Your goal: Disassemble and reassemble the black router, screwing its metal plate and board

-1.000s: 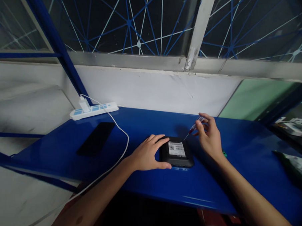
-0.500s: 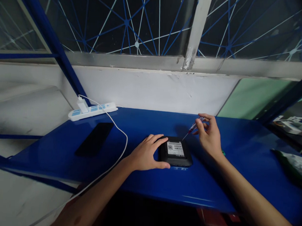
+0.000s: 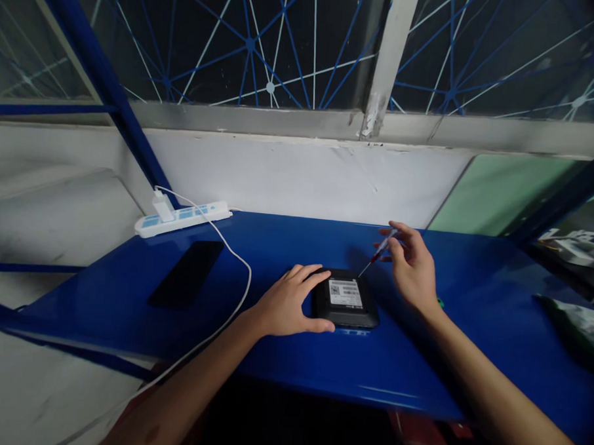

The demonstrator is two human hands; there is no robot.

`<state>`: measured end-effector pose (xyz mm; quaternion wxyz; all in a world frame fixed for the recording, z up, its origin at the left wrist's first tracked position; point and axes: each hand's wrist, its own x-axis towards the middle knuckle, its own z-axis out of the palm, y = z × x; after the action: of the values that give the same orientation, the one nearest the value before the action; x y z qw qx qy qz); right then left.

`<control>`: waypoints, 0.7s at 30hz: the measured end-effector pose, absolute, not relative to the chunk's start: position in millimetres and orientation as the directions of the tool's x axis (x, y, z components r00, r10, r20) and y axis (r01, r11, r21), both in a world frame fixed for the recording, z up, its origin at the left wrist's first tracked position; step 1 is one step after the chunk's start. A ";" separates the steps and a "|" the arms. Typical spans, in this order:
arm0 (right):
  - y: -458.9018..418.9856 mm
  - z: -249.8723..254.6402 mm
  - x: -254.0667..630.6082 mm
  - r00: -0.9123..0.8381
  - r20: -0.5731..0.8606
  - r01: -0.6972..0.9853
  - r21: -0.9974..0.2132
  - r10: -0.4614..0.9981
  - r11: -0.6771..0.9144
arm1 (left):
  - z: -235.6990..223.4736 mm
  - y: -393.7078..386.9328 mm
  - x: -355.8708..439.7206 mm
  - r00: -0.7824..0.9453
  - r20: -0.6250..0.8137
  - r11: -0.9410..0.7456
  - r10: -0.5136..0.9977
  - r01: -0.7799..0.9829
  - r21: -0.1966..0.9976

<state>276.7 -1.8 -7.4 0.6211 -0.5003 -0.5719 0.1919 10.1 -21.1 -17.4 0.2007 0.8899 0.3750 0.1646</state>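
While L hand (image 3: 289,303) steadies blk device (image 3: 347,316), R hand (image 3: 413,270) has closed grip on screwdriver (image 3: 380,250).

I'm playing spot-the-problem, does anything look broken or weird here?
Yes: the window's upright post has a rough, chipped patch at its foot, like worn paint. Nothing else clearly stands out.

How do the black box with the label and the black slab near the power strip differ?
The black box bears a white label; the black slab shows none. The black box is squarish, while the black slab is long and narrow. The left hand touches the black box, but neither hand touches the black slab. Both are dark and lie flat on the blue table.
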 end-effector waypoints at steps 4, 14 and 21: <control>-0.5 -5.5 277.6 0.324 0.531 0.366 -0.834 0.783 0.413 | -17.0 -21.1 10.6 0.661 0.139 -0.634 0.737 0.605 0.482; -0.9 -8.3 277.3 0.278 0.493 0.325 -0.856 0.825 0.402 | -17.2 -20.3 9.6 0.664 0.121 -0.629 0.738 0.613 0.478; 0.2 -9.2 275.7 0.277 0.505 0.343 -0.846 0.817 0.407 | -17.5 -20.9 9.8 0.663 0.125 -0.630 0.738 0.611 0.478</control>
<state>275.7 0.2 -9.2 0.6158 -0.5093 -0.5695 0.1925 9.8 -20.9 -17.5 0.2023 0.8892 0.3793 0.1564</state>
